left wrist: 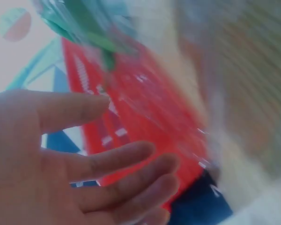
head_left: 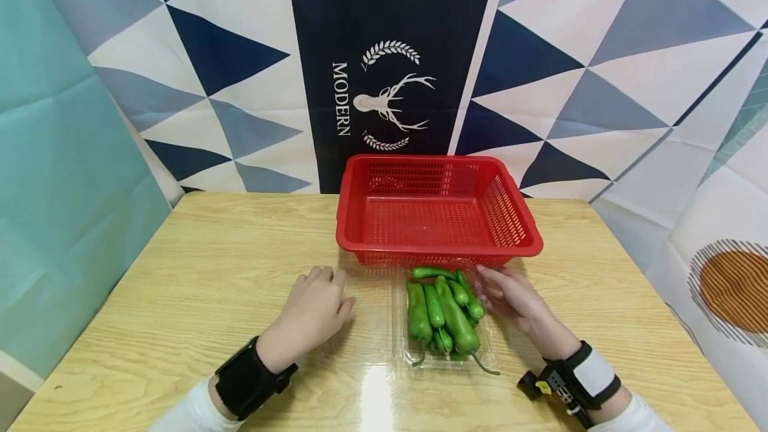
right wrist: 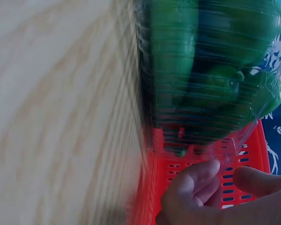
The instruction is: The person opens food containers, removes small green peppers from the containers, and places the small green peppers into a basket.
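Green peppers (head_left: pixel 456 319) of different sizes lie heaped in a clear plastic box (head_left: pixel 489 351) in the head view. Its clear lid (head_left: pixel 373 315) lies folded out flat to the left. My left hand (head_left: pixel 315 309) is beside the lid's left edge, fingers loosely bent around nothing; the left wrist view shows the thumb apart from the fingers. At the far right corner of the box is my right hand (head_left: pixel 519 302). In the right wrist view its thumb and fingertips (right wrist: pixel 208 169) stand apart near the box's corner; whether they touch it I cannot tell.
A red plastic basket (head_left: pixel 441 250) with slotted walls stands right behind the box, and nothing lies inside it. Both stand on a light wooden table (head_left: pixel 240 252). A patterned cloth (head_left: pixel 252 59) hangs behind the table, with a teal one (head_left: pixel 72 172) at the left.
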`<state>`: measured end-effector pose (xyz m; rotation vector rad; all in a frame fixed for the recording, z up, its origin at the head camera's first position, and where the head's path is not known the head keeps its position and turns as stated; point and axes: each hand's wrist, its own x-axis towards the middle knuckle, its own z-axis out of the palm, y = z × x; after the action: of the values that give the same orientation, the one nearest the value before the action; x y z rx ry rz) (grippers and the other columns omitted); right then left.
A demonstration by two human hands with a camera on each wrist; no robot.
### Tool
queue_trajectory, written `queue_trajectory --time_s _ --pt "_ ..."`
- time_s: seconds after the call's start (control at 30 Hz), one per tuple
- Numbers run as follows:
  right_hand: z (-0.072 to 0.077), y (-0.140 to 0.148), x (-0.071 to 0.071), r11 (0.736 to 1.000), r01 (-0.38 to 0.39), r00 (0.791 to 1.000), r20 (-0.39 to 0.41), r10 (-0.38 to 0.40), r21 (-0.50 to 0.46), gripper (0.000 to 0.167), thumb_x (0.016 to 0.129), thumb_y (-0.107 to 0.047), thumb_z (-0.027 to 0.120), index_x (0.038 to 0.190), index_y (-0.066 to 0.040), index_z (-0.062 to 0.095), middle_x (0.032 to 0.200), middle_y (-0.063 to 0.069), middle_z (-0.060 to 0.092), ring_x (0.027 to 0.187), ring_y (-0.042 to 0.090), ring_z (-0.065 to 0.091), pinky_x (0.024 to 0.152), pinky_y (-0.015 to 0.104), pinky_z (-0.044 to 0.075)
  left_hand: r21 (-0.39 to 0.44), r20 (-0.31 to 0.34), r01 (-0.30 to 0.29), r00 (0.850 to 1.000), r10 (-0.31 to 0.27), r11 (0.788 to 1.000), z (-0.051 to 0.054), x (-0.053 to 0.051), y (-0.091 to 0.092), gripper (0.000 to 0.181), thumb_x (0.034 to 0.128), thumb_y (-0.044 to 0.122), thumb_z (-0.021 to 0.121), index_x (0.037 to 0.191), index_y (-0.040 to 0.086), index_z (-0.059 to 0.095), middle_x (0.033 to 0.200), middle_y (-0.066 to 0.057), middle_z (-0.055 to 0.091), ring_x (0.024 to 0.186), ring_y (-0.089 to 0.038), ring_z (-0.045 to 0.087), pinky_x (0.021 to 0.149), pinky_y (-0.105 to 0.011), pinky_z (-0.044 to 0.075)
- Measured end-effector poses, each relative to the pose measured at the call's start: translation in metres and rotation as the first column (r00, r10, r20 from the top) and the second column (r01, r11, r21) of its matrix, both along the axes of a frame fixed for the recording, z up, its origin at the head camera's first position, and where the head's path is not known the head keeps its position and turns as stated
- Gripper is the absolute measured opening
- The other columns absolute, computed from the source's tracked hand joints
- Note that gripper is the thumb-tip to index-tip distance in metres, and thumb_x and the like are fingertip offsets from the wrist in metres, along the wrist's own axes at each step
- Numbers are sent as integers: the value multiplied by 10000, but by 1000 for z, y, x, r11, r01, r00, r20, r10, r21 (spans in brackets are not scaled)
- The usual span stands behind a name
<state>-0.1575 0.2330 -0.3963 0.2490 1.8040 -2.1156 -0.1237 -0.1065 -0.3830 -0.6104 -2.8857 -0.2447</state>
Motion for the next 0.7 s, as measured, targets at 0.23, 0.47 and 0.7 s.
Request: queue_trajectory --time_s 0.23,0.47,0.7 --pt "4 -1 1 991 25 997 -72 -16 131 366 968 -226 543 1234 -12 412 822 -130 626 663 -16 570 635 177 481 79 -56 163 986 -158 983 10 2 24 394 881 286 649 1168 22 596 1096 -103 620 1025 -270 578 820 -411 466" --pt "7 -3 4 976 53 993 -110 -29 213 441 965 -237 548 1262 40 376 818 -108 637 691 9 608 642 187 518 59 -18 275 961 -275 960 13 4 39 498 909 331 613 1324 67 539 1377 -122 520 1265 -280 493 1010 -471 417" --pt "10 -6 9 929 96 983 -181 -31 358 495 958 -264 563 1285 75 411 982 -39 604 784 40 642 690 223 538 30 12 365 931 -366 930 14 7 46 527 904 360 606 1346 86 524 1439 -111 460 1321 -260 443 1085 -457 359"
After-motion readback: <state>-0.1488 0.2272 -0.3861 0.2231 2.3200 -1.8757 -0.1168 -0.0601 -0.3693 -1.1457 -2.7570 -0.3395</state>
